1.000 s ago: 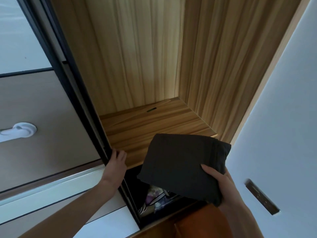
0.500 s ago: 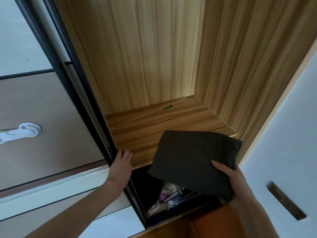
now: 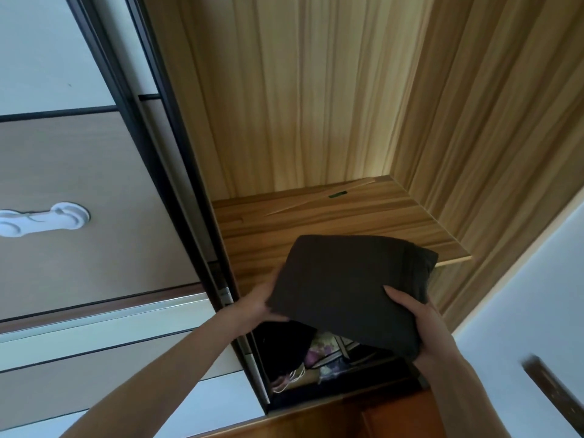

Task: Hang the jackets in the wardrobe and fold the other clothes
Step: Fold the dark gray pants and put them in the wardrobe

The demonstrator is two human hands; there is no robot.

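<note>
A folded dark grey garment (image 3: 347, 289) is held flat, tilted, in front of the open wardrobe. Its far edge lies over the front of the bare wooden shelf (image 3: 316, 222). My left hand (image 3: 256, 306) grips its near left corner, fingers underneath. My right hand (image 3: 423, 327) holds its near right side, thumb on top. Whether the garment rests on the shelf or hovers just above it I cannot tell.
The wardrobe's sliding door (image 3: 94, 235) with a white handle (image 3: 44, 218) stands at the left, its dark frame (image 3: 177, 172) beside the opening. Below the shelf a dark compartment (image 3: 319, 358) holds mixed clothes. A pale wall (image 3: 521, 295) is at the right.
My left hand left the door frame and took hold of the garment's left corner. The garment moved up and forward toward the shelf.
</note>
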